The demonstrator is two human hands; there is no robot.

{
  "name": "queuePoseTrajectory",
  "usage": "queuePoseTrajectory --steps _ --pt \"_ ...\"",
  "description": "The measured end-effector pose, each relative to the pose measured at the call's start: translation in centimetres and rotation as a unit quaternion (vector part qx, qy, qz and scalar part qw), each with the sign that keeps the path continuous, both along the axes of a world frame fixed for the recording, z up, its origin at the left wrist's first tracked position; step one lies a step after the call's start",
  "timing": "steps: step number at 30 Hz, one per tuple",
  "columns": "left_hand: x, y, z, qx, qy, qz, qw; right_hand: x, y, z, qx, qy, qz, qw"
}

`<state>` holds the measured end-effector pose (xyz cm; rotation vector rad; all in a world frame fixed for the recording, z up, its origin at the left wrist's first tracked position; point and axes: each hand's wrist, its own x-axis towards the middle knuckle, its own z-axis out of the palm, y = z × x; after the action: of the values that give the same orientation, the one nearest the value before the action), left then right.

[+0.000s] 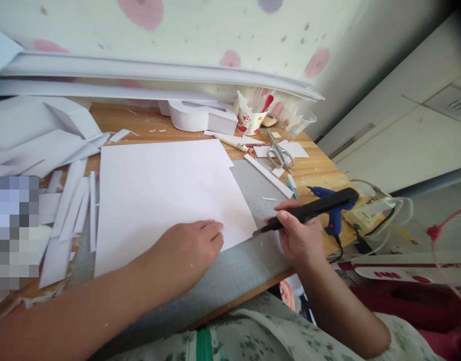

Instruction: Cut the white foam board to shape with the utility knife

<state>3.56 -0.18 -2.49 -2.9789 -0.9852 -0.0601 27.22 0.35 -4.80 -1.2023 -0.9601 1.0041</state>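
Note:
A large white sheet of board lies flat on a grey cutting mat, with a small notch at its far right corner. My left hand rests palm down on its near part, fingers slightly bent and together, gripping nothing. In my right hand is a black utility knife, held tilted, its handle end up to the right. The knife's tip is close to the sheet's near right corner; whether it touches is unclear.
White offcuts crowd the left side. Behind the sheet stand a white curved form and a paper cup of tools. Scissors, a white strip and a blue glue gun with cables lie on the right.

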Motion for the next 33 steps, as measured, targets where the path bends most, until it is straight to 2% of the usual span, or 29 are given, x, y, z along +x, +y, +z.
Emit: queuePoseTrajectory --steps 7,12,17,22,33 --pt "0.5 -0.8 -0.8 0.048 0.000 -0.006 0.999 -2.2 -1.5 -1.0 0.073 -0.141 -0.041 0.986" --pt "0.8 -1.2 -1.8 0.081 0.006 -0.001 0.997 -3.2 -1.8 -0.9 0.173 -0.297 -0.033 0.938" --pt "0.8 -1.3 -2.1 0.097 0.010 0.001 0.995 -3.7 -1.7 -0.4 0.214 -0.399 0.005 0.891" --pt "0.9 -1.2 -1.8 0.095 0.019 0.002 0.995 -3.7 -1.4 -0.2 0.215 -0.441 0.023 0.871" --pt "0.9 -1.1 -2.0 0.109 -0.005 0.000 0.994 -3.4 -1.1 -0.7 0.205 -0.446 0.045 0.870"
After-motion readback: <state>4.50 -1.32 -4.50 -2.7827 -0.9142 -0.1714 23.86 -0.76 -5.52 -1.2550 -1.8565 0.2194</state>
